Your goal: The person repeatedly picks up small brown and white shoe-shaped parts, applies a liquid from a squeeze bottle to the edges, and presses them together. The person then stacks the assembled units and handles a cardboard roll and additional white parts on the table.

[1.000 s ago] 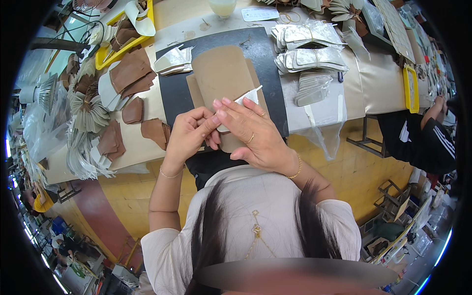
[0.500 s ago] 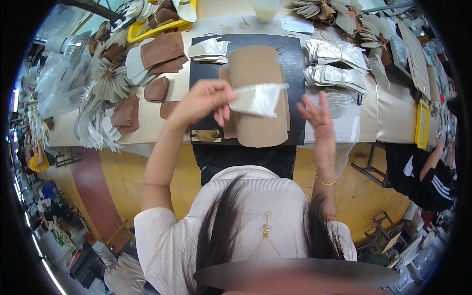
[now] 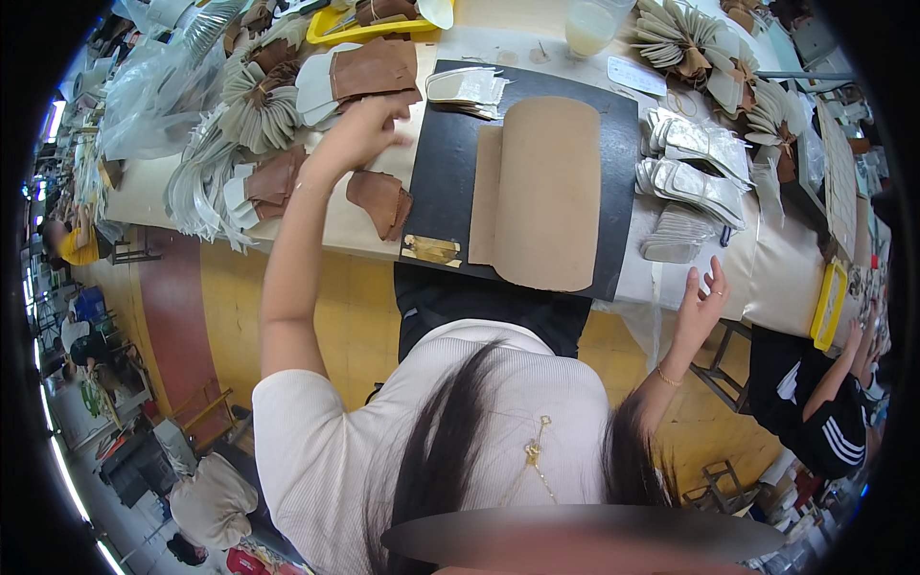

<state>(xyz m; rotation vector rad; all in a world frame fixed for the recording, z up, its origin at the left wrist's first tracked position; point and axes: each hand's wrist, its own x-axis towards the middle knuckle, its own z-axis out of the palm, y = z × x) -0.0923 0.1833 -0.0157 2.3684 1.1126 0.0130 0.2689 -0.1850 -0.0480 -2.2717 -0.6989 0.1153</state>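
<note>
My left hand [image 3: 362,136] hovers at the left part of the table, its fingers apart, just below a stack of brown leather pieces [image 3: 376,69]. Nothing shows between its fingers; what lies under the palm is hidden. Close to that wrist lies a small pile of brown leather pieces [image 3: 379,203]. My right hand [image 3: 704,299] is held off the table's front edge with fingers spread and holds nothing. Small bundles of whitish pieces [image 3: 692,192] lie just beyond it. Between my hands a brown curved block [image 3: 551,192] rests on a black board [image 3: 436,172].
A white stack [image 3: 468,88] sits on the board's far left corner. At the back stand a yellow tray [image 3: 374,31] and a cup of pale liquid [image 3: 589,29]. Fanned bundles [image 3: 257,113] and clear plastic [image 3: 158,105] fill the far left. Another person's arm [image 3: 832,383] shows at the right.
The white translucent piece has left my left hand, which moved left from over the block toward the brown pieces. My right hand moved right and nearer me. The whole view shifted.
</note>
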